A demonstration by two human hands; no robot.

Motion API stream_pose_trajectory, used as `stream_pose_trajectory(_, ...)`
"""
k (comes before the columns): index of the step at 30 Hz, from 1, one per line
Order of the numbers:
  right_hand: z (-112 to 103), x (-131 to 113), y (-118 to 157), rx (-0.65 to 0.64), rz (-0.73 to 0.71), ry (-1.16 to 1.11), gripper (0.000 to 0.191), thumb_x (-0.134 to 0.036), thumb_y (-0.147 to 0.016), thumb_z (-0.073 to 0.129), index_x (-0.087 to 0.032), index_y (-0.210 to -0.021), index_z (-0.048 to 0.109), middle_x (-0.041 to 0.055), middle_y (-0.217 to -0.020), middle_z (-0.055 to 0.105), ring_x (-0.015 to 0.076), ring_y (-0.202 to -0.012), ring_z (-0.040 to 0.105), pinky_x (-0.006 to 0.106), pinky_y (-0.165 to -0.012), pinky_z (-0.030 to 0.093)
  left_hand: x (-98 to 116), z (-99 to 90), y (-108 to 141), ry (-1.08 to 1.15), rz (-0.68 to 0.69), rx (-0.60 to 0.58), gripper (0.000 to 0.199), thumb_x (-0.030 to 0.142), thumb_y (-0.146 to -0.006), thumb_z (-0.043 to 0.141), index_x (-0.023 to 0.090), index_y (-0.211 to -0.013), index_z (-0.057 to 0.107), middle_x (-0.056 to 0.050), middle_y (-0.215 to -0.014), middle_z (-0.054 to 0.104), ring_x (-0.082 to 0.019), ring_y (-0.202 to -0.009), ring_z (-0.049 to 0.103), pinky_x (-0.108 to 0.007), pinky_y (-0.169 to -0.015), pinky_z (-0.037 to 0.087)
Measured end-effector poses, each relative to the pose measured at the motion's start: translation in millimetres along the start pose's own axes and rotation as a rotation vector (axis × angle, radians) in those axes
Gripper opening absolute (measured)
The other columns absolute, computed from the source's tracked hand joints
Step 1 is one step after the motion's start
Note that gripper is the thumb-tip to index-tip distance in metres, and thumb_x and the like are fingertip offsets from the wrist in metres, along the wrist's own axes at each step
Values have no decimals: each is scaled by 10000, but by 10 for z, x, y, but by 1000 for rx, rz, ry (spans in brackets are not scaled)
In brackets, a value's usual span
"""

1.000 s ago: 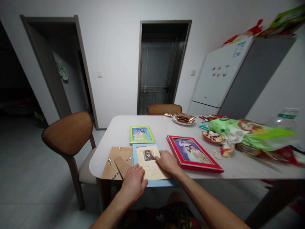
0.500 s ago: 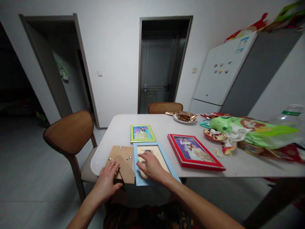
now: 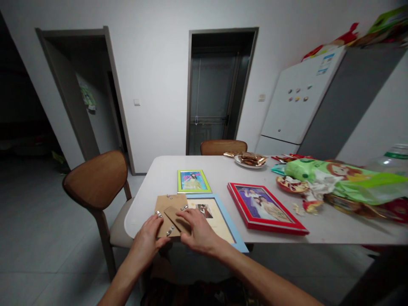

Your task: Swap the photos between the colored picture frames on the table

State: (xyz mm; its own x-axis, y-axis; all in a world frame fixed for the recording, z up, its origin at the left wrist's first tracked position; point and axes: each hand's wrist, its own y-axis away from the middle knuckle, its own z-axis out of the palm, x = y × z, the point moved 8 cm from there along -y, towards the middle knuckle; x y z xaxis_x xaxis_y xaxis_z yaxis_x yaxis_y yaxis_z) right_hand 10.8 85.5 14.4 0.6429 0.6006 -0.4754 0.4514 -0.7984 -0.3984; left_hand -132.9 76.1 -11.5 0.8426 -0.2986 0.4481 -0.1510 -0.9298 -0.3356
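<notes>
A brown backing board [image 3: 162, 202] with metal clips and a fold-out stand lies at the table's near edge, overlapping the left side of a light blue picture frame [image 3: 228, 223]. My left hand [image 3: 147, 234] grips the board's left edge, its thumb at the near edge. On the board's right side, my right hand [image 3: 201, 233] has its fingers bent over the stand and its thumb low at the near edge. The blue frame shows a cream sheet with a small photo, partly covered by my right hand. Beyond the board lies a lime green picture frame [image 3: 194, 182] with a photo.
Red picture frames [image 3: 266, 209], seemingly stacked, lie to the right. Farther off are a plate [image 3: 250, 165] of wrapped snacks, an opened pomegranate [image 3: 291, 185] and a green plastic package [image 3: 353, 176]. A wooden chair [image 3: 97, 180] stands left of the table; another [image 3: 223, 147] is behind it.
My right hand has left the blue frame's cream sheet and moved left onto the backing board. The board has shifted right, now covering part of the blue frame. My left hand stays at its left side.
</notes>
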Motion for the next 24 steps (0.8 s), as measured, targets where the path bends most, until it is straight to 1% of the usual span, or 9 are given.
stream_pose_trajectory(3,-257,199,187,6,3,-20,506,-160,-578,507,-188,-1083,513,75,-1047,506,201,-973,434,342,-871,327,345,119,-54,86,65,-37,431,200,-634,617,183,-1051,510,-102,-1203,495,-227,-1123,438,-389,-960,340)
stream_pose_trajectory(6,-449,434,395,-5,43,-17,479,-135,-584,471,-160,-1059,533,89,-1058,510,192,-990,445,324,-887,333,648,323,-96,131,129,-101,427,202,-637,626,161,-1046,511,-118,-1203,487,-226,-1125,432,-372,-963,336)
stream_pose_trajectory(10,-582,680,583,-31,109,18,446,-139,-593,457,-161,-1026,561,91,-1049,526,196,-983,465,326,-885,348,908,569,-123,129,163,-203,380,217,-658,615,158,-1020,515,-111,-1189,490,-223,-1121,425,-358,-952,340)
stream_pose_trajectory(12,-600,758,622,-41,129,33,436,-141,-596,456,-157,-1016,571,93,-1044,531,196,-978,471,326,-882,352,972,630,-132,111,165,-225,345,214,-671,603,154,-999,518,-109,-1175,495,-219,-1107,433,-346,-943,344)
stream_pose_trajectory(14,-589,809,634,-48,135,47,429,-139,-595,456,-155,-1006,580,94,-1047,531,195,-979,471,322,-883,351,1000,663,-137,82,172,-236,260,208,-693,578,156,-943,531,-96,-1106,536,-209,-1058,467,-335,-918,358)
stream_pose_trajectory(16,-552,833,632,-55,126,67,426,-135,-593,457,-166,-998,586,90,-1053,528,196,-985,464,323,-883,346,999,675,-138,52,180,-237,161,205,-716,547,168,-873,539,-72,-1019,572,-198,-997,499,-332,-886,374)
stream_pose_trajectory(18,-504,835,626,-56,107,93,430,-133,-590,459,-181,-997,588,85,-1064,525,202,-988,457,330,-877,342,986,671,-131,36,188,-223,125,199,-734,521,176,-856,535,-62,-993,579,-193,-987,500,-333,-878,370)
stream_pose_trajectory(21,-429,823,621,-62,90,136,434,-150,-596,467,-193,-1013,582,86,-1083,519,211,-981,455,344,-864,337,978,667,-97,37,209,-214,194,224,-739,523,180,-928,522,-77,-1089,548,-204,-1067,455,-370,-928,318)
stream_pose_trajectory(24,-385,822,627,-67,107,172,439,-164,-598,474,-205,-1023,575,79,-1089,518,214,-979,453,353,-857,329,979,689,-38,50,226,-256,341,317,-702,581,182,-1004,502,-105,-1198,486,-233,-1142,397,-444,-978,229)
